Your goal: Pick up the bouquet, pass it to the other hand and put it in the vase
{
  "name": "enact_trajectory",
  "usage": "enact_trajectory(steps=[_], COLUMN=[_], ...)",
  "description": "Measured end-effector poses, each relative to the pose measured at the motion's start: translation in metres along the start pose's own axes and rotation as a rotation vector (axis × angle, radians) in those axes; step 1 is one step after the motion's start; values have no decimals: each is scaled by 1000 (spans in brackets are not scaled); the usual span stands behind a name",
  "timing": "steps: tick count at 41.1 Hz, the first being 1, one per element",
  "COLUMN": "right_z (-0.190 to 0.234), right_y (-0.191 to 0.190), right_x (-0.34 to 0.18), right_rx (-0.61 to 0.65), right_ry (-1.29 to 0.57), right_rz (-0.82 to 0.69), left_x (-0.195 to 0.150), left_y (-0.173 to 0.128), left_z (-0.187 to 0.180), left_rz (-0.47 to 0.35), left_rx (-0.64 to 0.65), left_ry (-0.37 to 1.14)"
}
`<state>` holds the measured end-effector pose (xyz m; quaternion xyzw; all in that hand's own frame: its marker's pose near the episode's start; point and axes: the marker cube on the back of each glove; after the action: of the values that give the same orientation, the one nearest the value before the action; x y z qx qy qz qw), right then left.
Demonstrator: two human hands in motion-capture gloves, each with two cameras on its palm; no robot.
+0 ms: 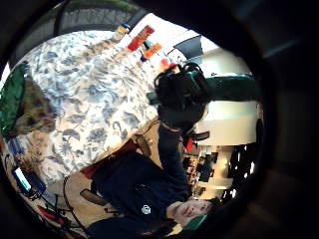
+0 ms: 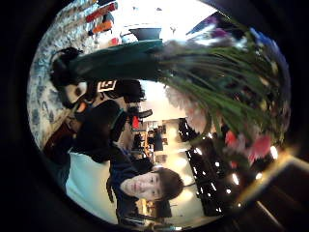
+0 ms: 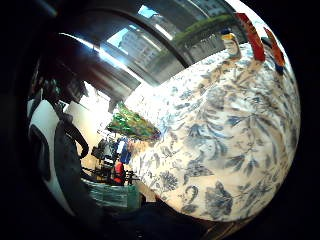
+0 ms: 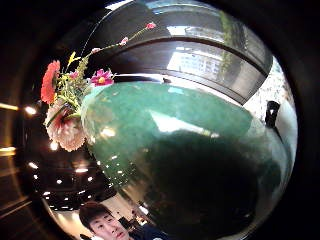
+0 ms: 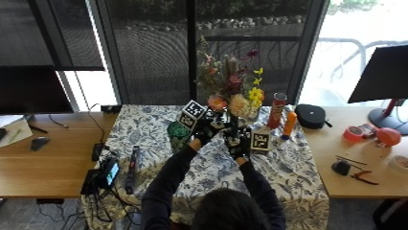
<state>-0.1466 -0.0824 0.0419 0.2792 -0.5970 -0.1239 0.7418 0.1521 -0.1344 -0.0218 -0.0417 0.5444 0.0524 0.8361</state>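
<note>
A: Fingers first. In the centre of the outside view, the right hand (image 5: 240, 143) curls its fingers round the green-wrapped stem of the bouquet (image 5: 231, 88). The left hand (image 5: 207, 128) sits just beside it at the same stem, but whether its fingers are closed on it cannot be told.

B: Position of the bouquet?

A: Upright, blooms in the upper centre of the frame, held above the floral tablecloth (image 5: 210, 167). The vase (image 5: 178, 132) stands on the cloth at centre left, just beside the left hand.

B: Recommended procedure for the handover?

A: Judged from this state: confirm the receiving hand has the stem fully wrapped before the other lets go. Keep the stem vertical throughout. Then align the stem end over the vase mouth and lower straight, since a tilted entry could tip the vase.
</note>
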Motion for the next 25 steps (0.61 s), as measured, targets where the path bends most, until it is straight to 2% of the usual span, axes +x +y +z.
enact_trajectory(steps=[2, 6, 7, 11, 13, 16, 19, 21, 23, 25], right_z=[8, 21, 24, 36, 42, 49, 54, 59, 62, 65], right_y=[2, 4, 7, 16, 20, 28, 30, 27, 23, 24], right_x=[4, -8, -11, 16, 19, 9, -2, -2, 4, 3], right_rx=[-7, -23, -27, -27, -36, -67, -112, -135, -166, -216], right_ry=[-5, -42, -45, 0, 14, -3, -52, -69, -56, -39], right_rz=[-18, -266, -258, -32, 30, 85, 53, -47, -120, -113], left_x=[1, -5, -8, -16, -19, -2, -12, -28, -27, -18], left_y=[-1, -8, -11, -18, -20, -8, -19, -34, -33, -26], left_z=[6, 14, 15, 19, 18, 20, 17, 14, 13, 11], left_rz=[-7, -4, -4, -32, -45, -18, 3, 1, -6, -10], left_rx=[-30, -43, -41, -36, -9, 44, 109, 149, 173, 194], left_ry=[36, 88, 105, 196, 225, 254, 265, 265, 265, 263])
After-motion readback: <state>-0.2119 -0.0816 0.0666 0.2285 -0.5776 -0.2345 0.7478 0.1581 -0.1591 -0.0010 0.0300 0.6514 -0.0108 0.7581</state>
